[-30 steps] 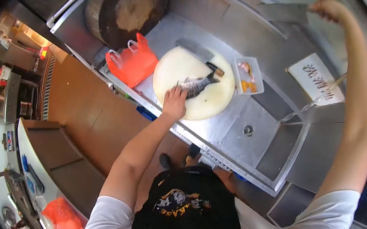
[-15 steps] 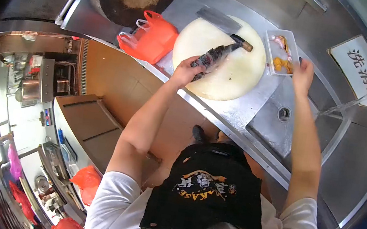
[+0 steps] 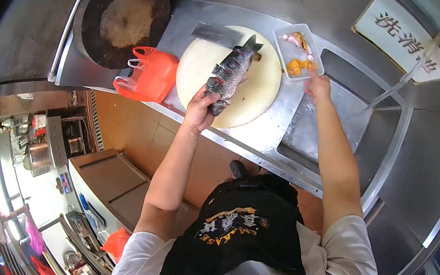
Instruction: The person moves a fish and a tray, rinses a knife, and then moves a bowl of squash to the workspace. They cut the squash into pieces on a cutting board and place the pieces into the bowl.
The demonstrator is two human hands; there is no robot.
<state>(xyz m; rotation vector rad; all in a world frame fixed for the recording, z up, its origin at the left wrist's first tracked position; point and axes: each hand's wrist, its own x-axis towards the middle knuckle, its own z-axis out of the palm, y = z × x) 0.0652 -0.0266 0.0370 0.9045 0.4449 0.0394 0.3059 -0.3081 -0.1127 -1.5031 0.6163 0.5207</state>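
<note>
My left hand point(image 3: 200, 111) is closed around one end of a dark, scaled fish point(image 3: 230, 76) with several cuts along its side. The tail points away from me, over a round white chopping board point(image 3: 262, 90). A cleaver point(image 3: 217, 33) lies flat at the board's far edge, its handle partly behind the tail. My right hand point(image 3: 317, 87) has its fingers bent against the near corner of a clear plastic container point(image 3: 282, 50). Orange and pinkish fish innards point(image 3: 296, 66) lie inside that container. The exact grip on the rim is hard to see.
Left of the board sits a red plastic bag point(image 3: 156, 76), with a large dark wok point(image 3: 126, 16) behind it. Water runs from a pipe point(image 3: 438, 38) into the steel sink point(image 3: 340, 111) at right. A sign with characters point(image 3: 403, 36) stands against the wall.
The fish has turned so more of its side shows and its tail points farther away from me. My right hand has shifted from the container's right side to its near corner. The view has swung.
</note>
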